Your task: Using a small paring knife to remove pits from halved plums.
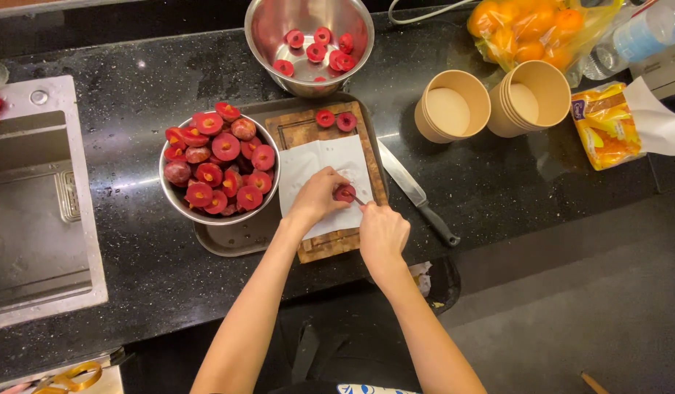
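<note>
Clearly, the fruit half (344, 192) shows deep red flesh.

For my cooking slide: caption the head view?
Left hand steadies a red halved fruit on white paper; right hand works it with a small tool.

Polished, mirror-bright steel on both bowls (309, 45) (178, 201), upper centre and centre left. Brushed matt metal on the sink (38, 211) at far left. Glossy black speckled stone across the counter (512, 182). Rough-grained brown wood on the cutting board (308, 128), under a matt white paper sheet (319, 164). Matt tan cardboard cups (454, 106), upper right. Shiny crinkled plastic around the bagged oranges (527, 29).
</note>
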